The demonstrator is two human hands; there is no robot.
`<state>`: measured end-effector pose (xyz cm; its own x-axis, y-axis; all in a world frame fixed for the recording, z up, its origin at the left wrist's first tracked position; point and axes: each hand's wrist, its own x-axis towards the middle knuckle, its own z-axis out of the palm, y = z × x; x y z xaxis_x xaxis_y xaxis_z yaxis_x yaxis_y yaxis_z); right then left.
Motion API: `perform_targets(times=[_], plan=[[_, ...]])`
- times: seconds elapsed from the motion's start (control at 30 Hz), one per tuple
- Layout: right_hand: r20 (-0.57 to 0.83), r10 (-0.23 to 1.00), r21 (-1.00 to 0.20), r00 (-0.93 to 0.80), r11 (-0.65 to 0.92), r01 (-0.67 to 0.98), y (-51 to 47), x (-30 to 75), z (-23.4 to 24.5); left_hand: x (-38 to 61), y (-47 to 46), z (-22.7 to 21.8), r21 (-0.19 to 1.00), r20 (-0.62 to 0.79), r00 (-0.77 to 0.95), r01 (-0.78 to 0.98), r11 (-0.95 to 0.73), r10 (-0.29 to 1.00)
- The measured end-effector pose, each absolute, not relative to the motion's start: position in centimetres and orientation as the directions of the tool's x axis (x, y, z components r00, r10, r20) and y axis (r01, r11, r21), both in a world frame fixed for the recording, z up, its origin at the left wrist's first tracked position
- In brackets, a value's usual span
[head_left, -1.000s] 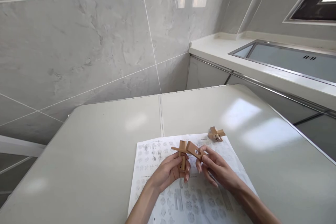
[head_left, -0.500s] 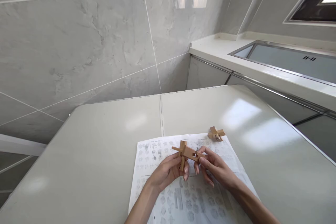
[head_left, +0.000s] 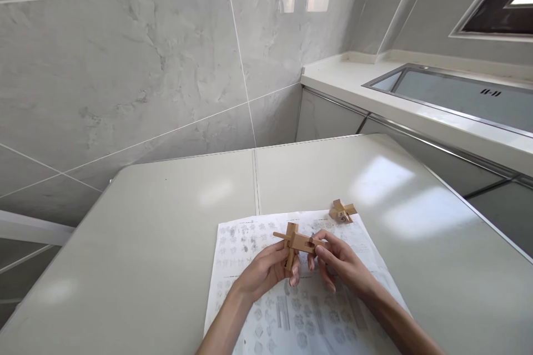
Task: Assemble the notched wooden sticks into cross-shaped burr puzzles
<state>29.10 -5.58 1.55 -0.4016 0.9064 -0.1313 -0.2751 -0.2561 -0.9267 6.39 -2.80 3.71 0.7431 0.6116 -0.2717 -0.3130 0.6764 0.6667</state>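
Note:
Above the printed sheet (head_left: 272, 288), several brown wooden burr puzzle pieces (head_left: 298, 241) are joined into a cross shape. My left hand (head_left: 264, 272) is closed on its left side, thumb in front and fingers partly hidden behind the upright bar. The thumb and index finger of my right hand (head_left: 339, 258) pinch the right end of the puzzle's long slotted arm, beside the slot; its other fingers hang loosely curled below. A thin bar sticks out to the left. At the sheet's far right edge sits a second wooden burr puzzle (head_left: 343, 211), touched by neither hand.
The sheet carries rows of small grey puzzle drawings and lies on a pale glossy table (head_left: 137, 255) with a seam across it. Beyond stands a grey tiled wall (head_left: 125, 66). To the right is a white counter (head_left: 333, 75) with a sink (head_left: 458, 91).
My right hand has shifted very slightly left, and the opening in the slotted arm looks smaller. My left hand stays nearly in place. The second puzzle has not moved.

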Motion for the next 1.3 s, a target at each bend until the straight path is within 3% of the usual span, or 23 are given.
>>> perform_targets(times=[0.33, 0.57, 0.83, 1.3], plan=[[-0.121, 0.868, -0.924, -0.481, -0.275, -0.265, -5.7, 29.1, 2.1, 6.5, -3.0, 3.8, 0.680, -0.233, 0.797, -0.276, 0.679, 0.557], [-0.086, 0.854, -0.938, -0.513, -0.243, -0.248, -5.7, 28.9, 2.0, 6.1, -2.6, 3.2, 0.687, -0.197, 0.925, -0.105, 0.719, 0.323], [-0.139, 0.848, -0.953, -0.512, -0.255, -0.164, -5.8, 28.9, 2.5, 6.1, -3.0, 3.8, 0.752, -0.246, 0.889, -0.075, 0.655, 0.385], [-0.205, 0.805, -0.916, -0.556, -0.359, -0.181, -6.0, 29.4, 2.5, 6.2, -3.0, 4.6, 0.791, -0.244, 0.891, -0.045, 0.610, 0.384]])
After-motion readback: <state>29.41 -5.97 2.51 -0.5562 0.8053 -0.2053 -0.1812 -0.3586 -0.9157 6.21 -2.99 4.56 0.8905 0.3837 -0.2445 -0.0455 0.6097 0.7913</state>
